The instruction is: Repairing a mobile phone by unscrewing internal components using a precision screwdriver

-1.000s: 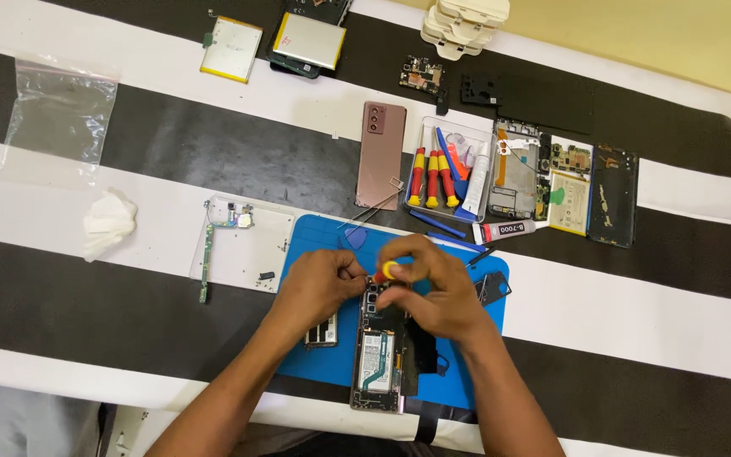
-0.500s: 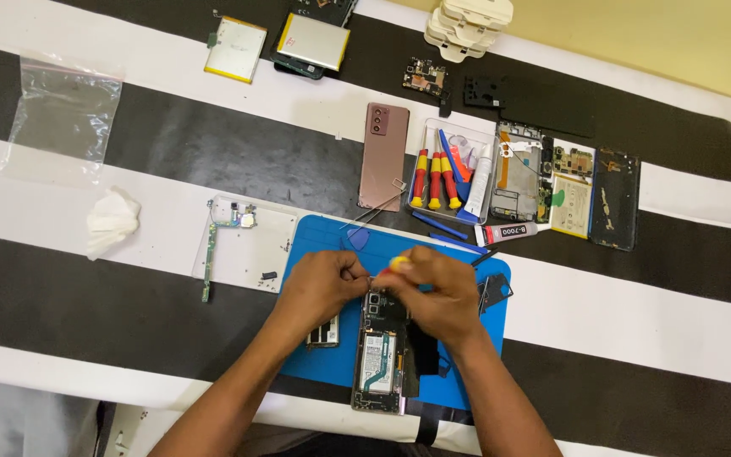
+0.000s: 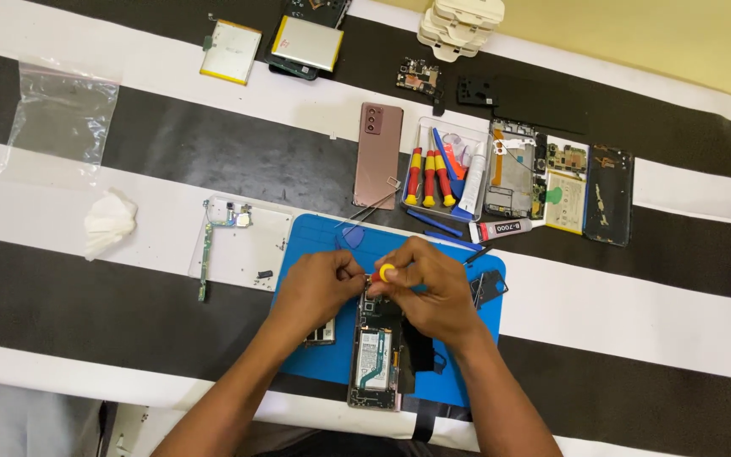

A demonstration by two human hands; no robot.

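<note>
Blue rubber mat [image 3: 467,372] lies at the six o'clock side of the striped table [image 3: 636,296], and on it rests an opened phone [image 3: 376,355], its back removed and its inner parts showing. Both hands meet over the phone's top end, at twelve o'clock from its body. The right hand [image 3: 429,288] is curled shut around a screwdriver with a yellow cap [image 3: 387,272], held upright with the cap between the fingertips. The left hand [image 3: 319,288] is closed in a pinch just beside that cap; what it grips is too small to tell. At nine o'clock from the hands lies a white back panel [image 3: 243,245], and at one o'clock a clear tray of red-handled screwdrivers [image 3: 437,173], near a glue tube [image 3: 505,228].
</note>
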